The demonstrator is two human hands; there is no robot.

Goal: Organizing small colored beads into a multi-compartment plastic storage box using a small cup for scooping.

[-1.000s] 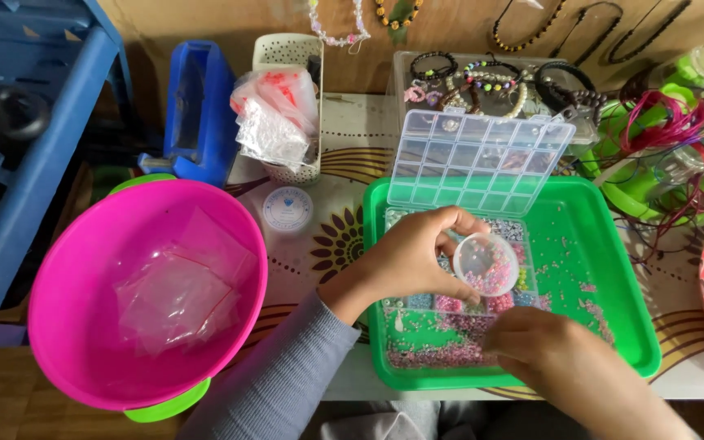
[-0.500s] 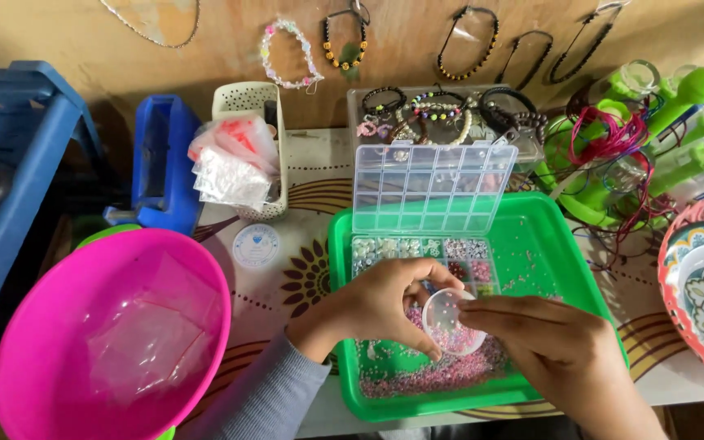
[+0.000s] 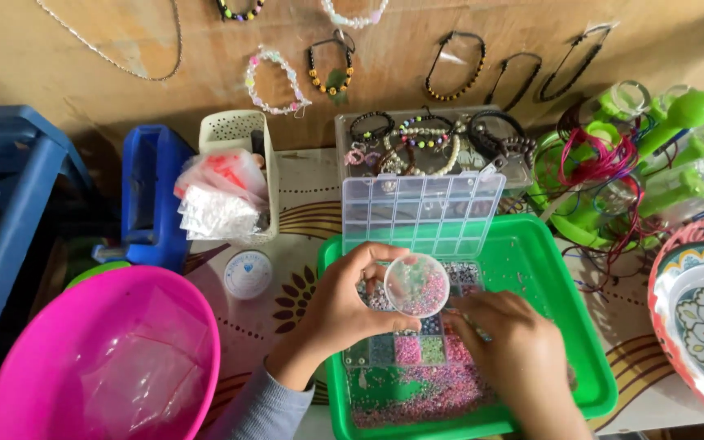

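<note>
My left hand (image 3: 344, 305) holds a small round clear container (image 3: 417, 284) with pink and green beads in it, tilted above a green tray (image 3: 549, 269). My right hand (image 3: 515, 350) rests fingers-down in the tray beside that container, over a clear bead organiser box (image 3: 417, 346) with coloured beads in its compartments. What its fingertips pinch is hidden. The organiser's clear lid (image 3: 423, 213) stands open at the tray's far edge. Loose pink and green beads (image 3: 425, 395) lie across the near part of the tray.
A big pink bowl (image 3: 107, 358) with a clear plastic bag sits at the left, a small round white spool (image 3: 248, 274) beside it. Behind are a cream basket of bags (image 3: 234, 175), a blue box (image 3: 150, 191), a box of bracelets (image 3: 425, 138), green jars (image 3: 653, 155) and a patterned plate (image 3: 702, 318).
My left hand has lifted the round container up and away from me, toward the open lid. My right hand stays low in the tray. My view has tilted up the wall.
</note>
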